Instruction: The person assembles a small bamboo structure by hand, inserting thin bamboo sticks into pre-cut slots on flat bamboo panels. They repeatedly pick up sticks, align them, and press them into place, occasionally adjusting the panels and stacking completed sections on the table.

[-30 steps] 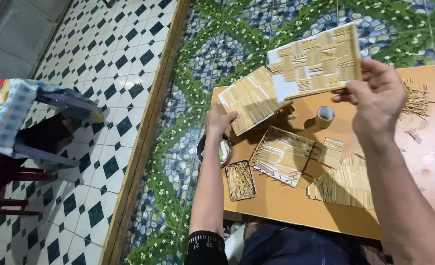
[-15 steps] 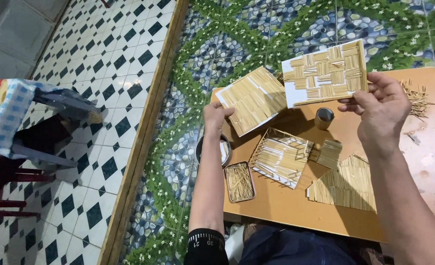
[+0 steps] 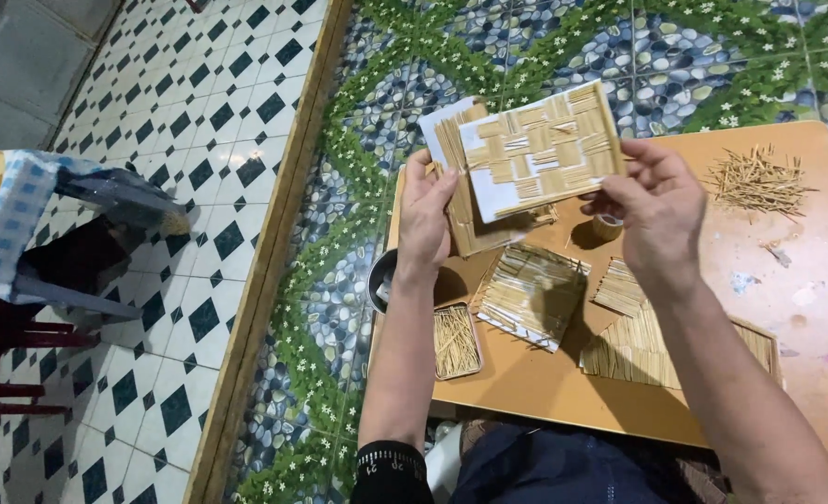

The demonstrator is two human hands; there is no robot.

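My right hand (image 3: 655,207) grips the right edge of a white card panel (image 3: 537,149) covered with short straw sticks in a woven block pattern, held tilted above the table. My left hand (image 3: 426,211) holds a second, stick-covered panel (image 3: 470,215) by its left edge. The first panel overlaps the second, hiding most of it. Below them on the low wooden table (image 3: 806,317) lie another stick-covered panel (image 3: 531,294) and a wider flat stick piece (image 3: 647,341).
A small tray of loose sticks (image 3: 455,341) sits at the table's near left corner beside a dark round bowl (image 3: 383,280). A loose stick pile (image 3: 757,177) and a tape roll (image 3: 606,227) lie farther back. A chair with a checked cloth (image 3: 31,233) stands at left on tiled floor.
Both hands have drawn together: the right hand brought its patterned panel left and down, and it now overlaps the panel in the left hand, which has lifted slightly.
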